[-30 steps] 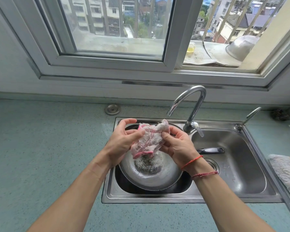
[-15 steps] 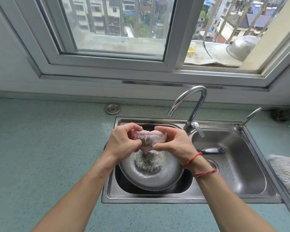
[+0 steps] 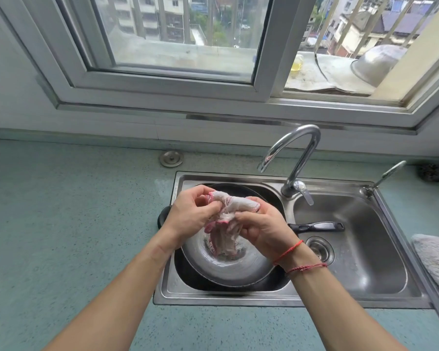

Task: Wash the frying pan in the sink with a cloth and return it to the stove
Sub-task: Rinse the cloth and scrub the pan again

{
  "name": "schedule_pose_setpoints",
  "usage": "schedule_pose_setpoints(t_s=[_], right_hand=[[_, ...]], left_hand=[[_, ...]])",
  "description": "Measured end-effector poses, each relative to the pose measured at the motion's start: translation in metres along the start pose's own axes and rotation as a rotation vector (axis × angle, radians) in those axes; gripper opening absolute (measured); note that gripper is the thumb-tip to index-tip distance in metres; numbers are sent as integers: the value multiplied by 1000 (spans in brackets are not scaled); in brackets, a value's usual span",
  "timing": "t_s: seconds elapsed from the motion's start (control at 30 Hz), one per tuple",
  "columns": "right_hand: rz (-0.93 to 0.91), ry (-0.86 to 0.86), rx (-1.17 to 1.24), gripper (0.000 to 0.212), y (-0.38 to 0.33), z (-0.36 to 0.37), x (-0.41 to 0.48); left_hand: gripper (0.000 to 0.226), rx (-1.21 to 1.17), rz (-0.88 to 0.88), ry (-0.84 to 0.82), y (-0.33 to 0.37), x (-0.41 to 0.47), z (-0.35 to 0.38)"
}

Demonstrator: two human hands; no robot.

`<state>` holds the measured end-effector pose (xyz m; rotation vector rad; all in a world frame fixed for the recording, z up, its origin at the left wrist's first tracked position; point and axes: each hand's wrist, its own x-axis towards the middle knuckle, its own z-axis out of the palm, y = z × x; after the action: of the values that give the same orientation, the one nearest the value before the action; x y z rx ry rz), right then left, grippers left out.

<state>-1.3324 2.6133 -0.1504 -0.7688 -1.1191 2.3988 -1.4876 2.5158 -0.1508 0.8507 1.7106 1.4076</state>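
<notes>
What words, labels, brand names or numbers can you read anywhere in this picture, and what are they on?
None can be read. The faucet, sink, frying pan and cloth show no lettering. The buildings outside the window are too small and blurred to make out any sign.

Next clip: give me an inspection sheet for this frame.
Surface: speckled teal countertop with a double-bowl steel sink.
Job's things: frying pan in the left bowl, its black handle reaching over the right bowl; pink-edged cloth held above the pan.
Clutter: fluffy towel at right edge; dark clump back right, too small to tell; round metal cap behind sink.
Hands: left hand and right hand both grip the cloth.
Cables: nothing seen.
Surroundings: tap, window, metal bowl on outside ledge.
</notes>
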Motion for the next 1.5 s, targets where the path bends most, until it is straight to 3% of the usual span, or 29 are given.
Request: schedule_pose_setpoints(t_s=[0.17,0.3,0.37,0.47,0.6,0.77,0.9,0.97,1.07,1.33,1.5], right_hand=[[155,200,28,38,14,-22,7],[215,452,2,18,31,-56,15],[219,574,-49,20,41,-71,21],[172,723,-246,19,58,-91,32],[14,788,-719,21,74,-102,52],[-187,619,-1199,30,99,-88,69],[60,112,-1536,52,129,-89,76],[26,-21,-1642,49,135,-92,75],[-154,-31,-1715,37,136,-101,81],[-111,-201,-1896,71,159,-111,92],[-236,-137,-1865,68,162,-103,92]], left_hand=[[14,142,-56,51,-31,5,-2],[10,288,-150,128,-67,7,-18],[6,395,-161,195,-84,6,-27],[9,538,-114,306,-106,6,-42],[17,734,-43,410,-126,17,-62],[32,783,-112,438,-140,33,-77],[43,800,-199,410,-144,43,-79],[47,811,-243,378,-147,46,-78],[48,814,-271,327,-151,46,-76],[34,895,-221,283,-163,51,-58],[32,882,-195,297,-169,51,-60]])
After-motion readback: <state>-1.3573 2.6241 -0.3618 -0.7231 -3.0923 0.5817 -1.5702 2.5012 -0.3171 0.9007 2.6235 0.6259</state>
